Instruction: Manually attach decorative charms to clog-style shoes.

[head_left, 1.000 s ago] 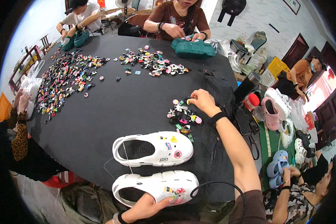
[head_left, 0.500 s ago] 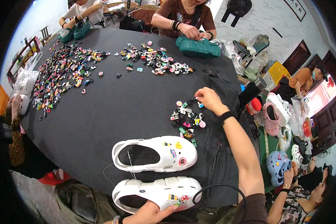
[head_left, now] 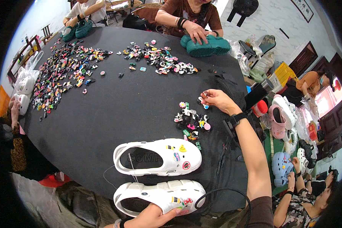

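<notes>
My left hand [head_left: 154,216] grips the side of the nearer white clog [head_left: 161,187] at the table's front edge, thumb by its toe. That clog carries several coloured charms on its toe. Just beyond it lies the other white clog [head_left: 192,154], also with several charms on top; a thin clear cord joins the pair. My right hand [head_left: 220,101] is raised past a small pile of shoe charms [head_left: 190,123], its fingers pinching a small dark brown shoe charm [head_left: 205,95]. Fingertips partly cover that charm.
Heaps of mixed charms [head_left: 60,76] spread over the black table [head_left: 140,110] at far left, with another heap [head_left: 159,59] at far centre. Across the table a person handles a green clog [head_left: 207,47]. Other people work around, with a blue clog [head_left: 281,167] at right.
My right hand has lifted slightly from the pile's edge, and a brown charm now shows between its fingers. My left hand stays on the clog. The person across has turned the green clog.
</notes>
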### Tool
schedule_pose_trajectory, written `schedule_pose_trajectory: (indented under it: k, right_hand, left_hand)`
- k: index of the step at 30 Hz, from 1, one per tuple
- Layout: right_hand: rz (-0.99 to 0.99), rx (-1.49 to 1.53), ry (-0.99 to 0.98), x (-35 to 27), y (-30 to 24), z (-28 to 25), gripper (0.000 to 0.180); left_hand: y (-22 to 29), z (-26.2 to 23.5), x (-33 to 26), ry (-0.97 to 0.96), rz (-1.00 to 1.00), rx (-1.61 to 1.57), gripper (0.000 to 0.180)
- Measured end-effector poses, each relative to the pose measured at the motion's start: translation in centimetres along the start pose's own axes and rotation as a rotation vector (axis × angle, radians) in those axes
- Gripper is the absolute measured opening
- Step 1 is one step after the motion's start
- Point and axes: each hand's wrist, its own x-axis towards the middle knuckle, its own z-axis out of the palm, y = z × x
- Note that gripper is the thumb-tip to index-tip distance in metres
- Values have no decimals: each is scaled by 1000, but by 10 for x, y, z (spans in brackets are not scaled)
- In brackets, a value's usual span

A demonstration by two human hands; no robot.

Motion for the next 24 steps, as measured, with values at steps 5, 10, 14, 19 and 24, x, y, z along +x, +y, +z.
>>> schedule_pose_trajectory:
  k: [5,10,14,19,24]
  right_hand:
    - [72,173,-50,-16,-4,0,14]
    - [-61,207,128,-6,-4,7,24]
    - [-130,-676,404,7,4,11,20]
    - [-80,-1066,413,14,18,39,22]
    - [25,-844,353,26,22,25,23]
  left_hand:
    - [-2,0,-1,-4,-31,-56,32]
    - [1,0,-1,-17,-69,-99,33]
    - [5,3,-5,-5,-37,-86,32]
    - [2,1,0,0,-8,-29,31]
    - [-1,4,-4,9,-49,-79,31]
